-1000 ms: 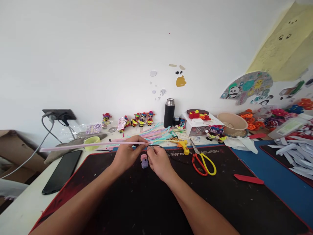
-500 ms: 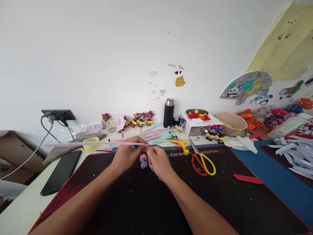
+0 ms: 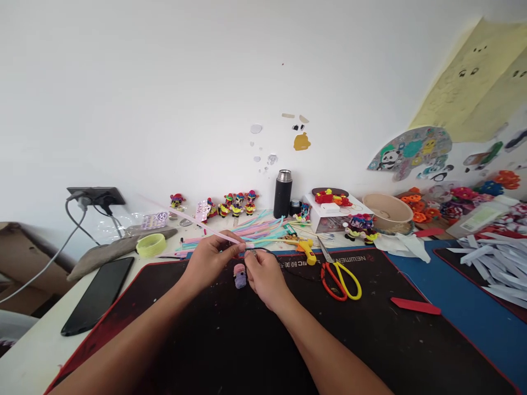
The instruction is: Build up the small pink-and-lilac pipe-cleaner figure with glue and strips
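A long pink pipe cleaner slants up to the left from between my hands, its far end faint and blurred. My left hand pinches it near the lower end with thumb and forefinger. My right hand is closed at that same end, fingertips nearly touching the left ones; its grip on the tip is partly hidden. Just below the fingers is a small fuzzy pink-and-purple figure, over the black mat. Behind my hands lies a loose bundle of pastel pipe cleaners.
Right of my hands lie a yellow glue gun, open scissors and a red strip. A black thermos stands by the wall near several small figures. A phone and yellow-green roll sit left.
The pink pipe cleaner's free end has swung upward, from nearly level to a slant. Both hands stay close together in about the same place. The view has tilted slightly.
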A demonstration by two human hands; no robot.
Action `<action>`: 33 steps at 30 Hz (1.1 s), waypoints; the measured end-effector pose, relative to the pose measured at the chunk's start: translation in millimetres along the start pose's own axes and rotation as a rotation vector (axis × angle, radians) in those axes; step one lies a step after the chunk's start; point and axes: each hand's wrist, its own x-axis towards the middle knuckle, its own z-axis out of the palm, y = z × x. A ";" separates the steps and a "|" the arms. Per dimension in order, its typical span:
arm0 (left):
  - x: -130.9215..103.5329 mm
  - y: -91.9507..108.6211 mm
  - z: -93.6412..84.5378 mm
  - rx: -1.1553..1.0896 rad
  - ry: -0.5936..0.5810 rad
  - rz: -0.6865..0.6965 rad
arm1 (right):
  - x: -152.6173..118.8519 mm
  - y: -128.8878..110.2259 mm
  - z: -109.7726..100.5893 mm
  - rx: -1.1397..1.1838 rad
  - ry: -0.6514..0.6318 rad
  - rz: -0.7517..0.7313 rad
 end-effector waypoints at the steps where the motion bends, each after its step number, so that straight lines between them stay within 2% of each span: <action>1: 0.1 0.7 -0.2 -0.010 0.001 -0.001 | 0.1 0.0 0.0 -0.003 0.001 -0.002; 11: 2.1 0.3 -4.4 -0.078 -0.032 -0.137 | 2.3 1.7 -0.4 -0.034 -0.006 -0.006; 16: 4.8 1.6 -6.3 -0.191 -0.065 -0.231 | 4.4 7.9 -0.3 -0.019 -0.042 -0.006; 26: 6.7 0.7 -12.5 -0.335 -0.016 -0.280 | -3.1 -10.5 -0.4 0.226 -0.235 0.016; 29: 7.3 2.0 -12.4 -0.343 -0.016 -0.286 | -2.6 -12.4 -1.1 0.227 -0.219 -0.001; 33: 8.0 4.0 -12.2 -0.322 -0.013 -0.288 | -1.3 -12.8 -2.0 0.197 -0.128 -0.014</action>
